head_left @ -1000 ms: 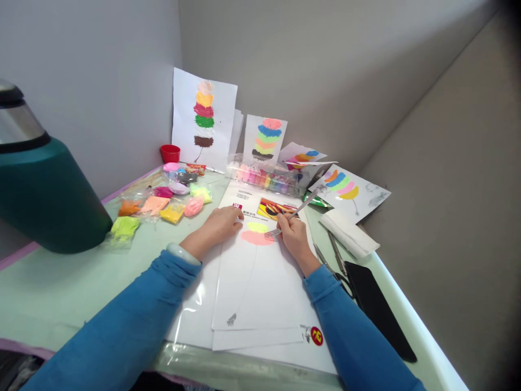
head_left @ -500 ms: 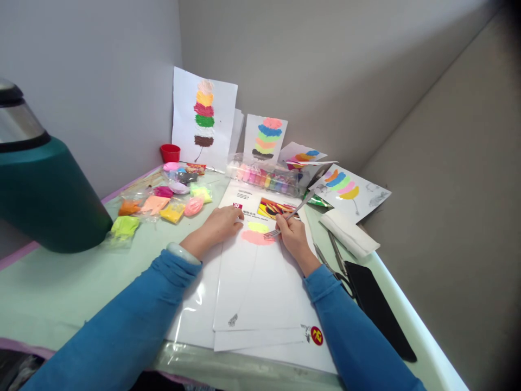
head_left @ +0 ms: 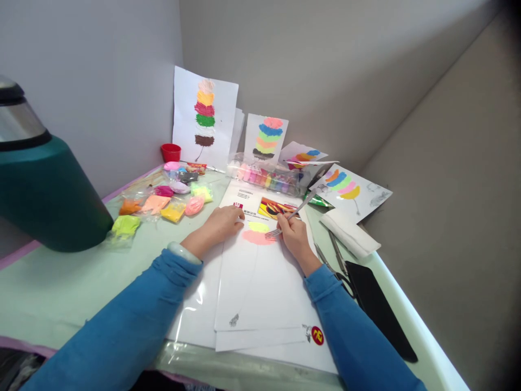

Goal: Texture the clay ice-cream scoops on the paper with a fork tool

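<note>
My right hand [head_left: 293, 232] is closed round a metal fork [head_left: 302, 204], its handle pointing up and away to the right. The fork's tines rest at the right end of a flat pink clay patch [head_left: 256, 238] on the white paper [head_left: 248, 282]. Just above the pink lies a smaller yellow clay patch [head_left: 258, 227]. My left hand [head_left: 222, 222] lies on the paper's left side, fingers stretched out beside the patches, holding nothing. A thin pencil line runs down the paper from the pink patch.
Bagged coloured clay [head_left: 173, 210] sits at the left, near a green bottle [head_left: 52, 190] and a red cup [head_left: 171, 152]. Behind stand finished pictures [head_left: 205, 125] and a clear clay box [head_left: 264, 176]. At the right are a tissue [head_left: 350, 232], scissors [head_left: 345, 283] and a black phone-like slab [head_left: 378, 309].
Hardly anything differs; the whole view shifts very slightly to the right. My hands and the fork keep the same place over the clay.
</note>
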A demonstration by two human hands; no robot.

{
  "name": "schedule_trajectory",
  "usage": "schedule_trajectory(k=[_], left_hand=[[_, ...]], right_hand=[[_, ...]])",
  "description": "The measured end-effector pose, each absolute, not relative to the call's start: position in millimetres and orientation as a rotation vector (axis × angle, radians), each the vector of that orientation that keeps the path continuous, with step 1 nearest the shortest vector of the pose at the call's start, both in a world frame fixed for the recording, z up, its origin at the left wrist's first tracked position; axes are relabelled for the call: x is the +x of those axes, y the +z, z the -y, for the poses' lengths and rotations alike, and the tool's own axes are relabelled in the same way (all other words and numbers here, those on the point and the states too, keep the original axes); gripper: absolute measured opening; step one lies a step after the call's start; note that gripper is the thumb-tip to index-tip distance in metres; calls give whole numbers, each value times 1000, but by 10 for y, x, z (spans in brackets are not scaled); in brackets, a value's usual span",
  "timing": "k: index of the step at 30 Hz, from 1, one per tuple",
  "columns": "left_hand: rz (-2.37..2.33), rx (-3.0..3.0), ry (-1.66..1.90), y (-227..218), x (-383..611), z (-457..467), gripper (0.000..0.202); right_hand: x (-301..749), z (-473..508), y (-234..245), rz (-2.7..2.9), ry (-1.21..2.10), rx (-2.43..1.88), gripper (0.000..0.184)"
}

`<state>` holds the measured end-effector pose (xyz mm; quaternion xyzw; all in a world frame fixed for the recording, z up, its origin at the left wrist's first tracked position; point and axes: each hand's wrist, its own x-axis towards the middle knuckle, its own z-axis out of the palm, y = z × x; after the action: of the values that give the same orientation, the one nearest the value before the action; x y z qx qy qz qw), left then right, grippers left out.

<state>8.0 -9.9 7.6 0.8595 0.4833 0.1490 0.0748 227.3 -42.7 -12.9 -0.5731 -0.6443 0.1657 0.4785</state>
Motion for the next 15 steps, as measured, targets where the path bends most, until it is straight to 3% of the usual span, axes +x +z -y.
schedule_trajectory(k=[15], left_hand=[[-1447, 2576, 454, 71, 70, 96, 27]], right_hand=[[2271, 422, -133, 1585, 410, -1407, 41]])
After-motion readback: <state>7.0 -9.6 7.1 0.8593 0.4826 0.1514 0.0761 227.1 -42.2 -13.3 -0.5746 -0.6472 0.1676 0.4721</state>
